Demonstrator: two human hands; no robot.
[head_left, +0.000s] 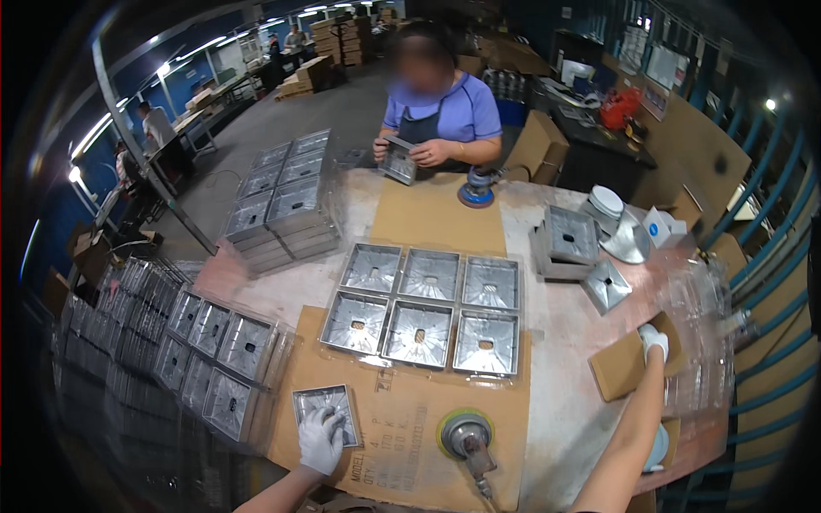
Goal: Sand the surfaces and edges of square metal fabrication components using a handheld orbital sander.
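Note:
My left hand [321, 441], in a white glove, rests on a shallow square metal tray [308, 400] at the lower left. Its fingers bend over the tray's inner face. Far to the right, my right hand [654, 342], also gloved, reaches into an open cardboard box [617, 363]; its fingertips are hidden inside. Between my arms lies an air sander [467, 438] with a round pad and a hose, on a flattened cardboard sheet [402, 419]. Beyond it, a clear plastic tray [416, 373] holds several similar square metal trays [419, 332].
A co-worker [443, 111] across the table holds another metal tray [398, 161], near a blue sander [477, 190]. Stacked filled trays [282, 205] stand at the far left, more [214, 363] at the near left. Metal parts [569, 235] and plastic packaging [697, 342] lie at right.

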